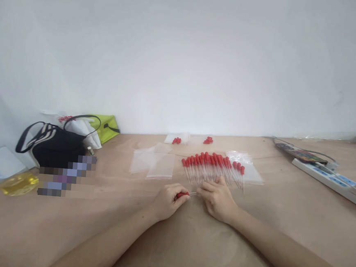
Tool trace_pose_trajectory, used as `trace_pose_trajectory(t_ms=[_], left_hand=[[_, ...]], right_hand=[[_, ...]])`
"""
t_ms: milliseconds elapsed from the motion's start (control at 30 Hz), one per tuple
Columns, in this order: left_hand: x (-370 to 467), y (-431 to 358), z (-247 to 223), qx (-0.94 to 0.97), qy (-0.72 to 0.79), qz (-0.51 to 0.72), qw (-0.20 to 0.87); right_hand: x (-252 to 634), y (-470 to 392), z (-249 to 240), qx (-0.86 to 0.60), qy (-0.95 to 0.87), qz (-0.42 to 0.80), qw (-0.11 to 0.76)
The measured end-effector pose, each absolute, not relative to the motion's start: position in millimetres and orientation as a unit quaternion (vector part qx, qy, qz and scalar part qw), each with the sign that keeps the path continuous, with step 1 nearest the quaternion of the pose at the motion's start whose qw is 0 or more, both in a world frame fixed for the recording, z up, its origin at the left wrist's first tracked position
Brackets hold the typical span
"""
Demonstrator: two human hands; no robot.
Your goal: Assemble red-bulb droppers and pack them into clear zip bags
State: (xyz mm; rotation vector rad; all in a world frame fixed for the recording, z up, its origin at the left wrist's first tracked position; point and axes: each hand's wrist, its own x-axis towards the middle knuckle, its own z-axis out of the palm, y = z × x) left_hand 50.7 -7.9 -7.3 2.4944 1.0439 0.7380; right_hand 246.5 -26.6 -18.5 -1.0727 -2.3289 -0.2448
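My left hand (pixel 169 200) pinches a red rubber bulb (pixel 183 195) near the table's middle. From the bulb a thin clear tube (pixel 193 193) runs right into the closed fingers of my right hand (pixel 217 199). Just beyond my hands lies a row of droppers (pixel 206 159), red bulbs pointing to the wall and clear stems toward me. Two small groups of loose red bulbs, one on the left (pixel 176 141) and one on the right (pixel 208 140), rest on clear bags farther back.
Flat clear bags (pixel 160 165) lie left of the droppers, more (pixel 253 174) to the right. A black bag (pixel 56 146), green bag (pixel 106 128) and yellow packet (pixel 20 184) are at left. A power strip (pixel 331 178) and phone (pixel 310 157) sit at right.
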Motion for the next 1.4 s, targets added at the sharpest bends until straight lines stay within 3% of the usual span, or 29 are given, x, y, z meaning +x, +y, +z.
trace_pose_trajectory(t_ms=[300,567,700,833,967,1100,1233,1400], left_hand=[[49,-10,-9,0.911,0.292,0.262,0.129],[51,-2,-8,0.900,0.294,0.298,0.120],[37,10,-3,0.877,0.373,0.303,0.009],[16,27,-5,0.823,0.516,0.222,-0.080],[7,34,-9,0.810,0.577,0.099,-0.027],[12,27,-6,0.816,0.574,0.055,0.031],[27,-3,-6,0.789,0.602,0.081,0.087],[41,-64,-8,0.758,0.576,0.208,0.226]], right_hand=[[240,-32,-17,-0.402,-0.866,-0.027,0.297],[239,-32,-15,-0.418,-0.856,-0.108,0.283],[249,-29,-11,-0.462,-0.821,-0.131,0.308],[267,-8,-1,-0.603,-0.704,-0.100,0.363],[271,23,3,-0.697,-0.620,-0.076,0.351],[264,41,-2,-0.725,-0.605,-0.081,0.319],[263,34,-9,-0.697,-0.625,-0.111,0.334],[259,-9,-16,-0.560,-0.739,-0.134,0.351]])
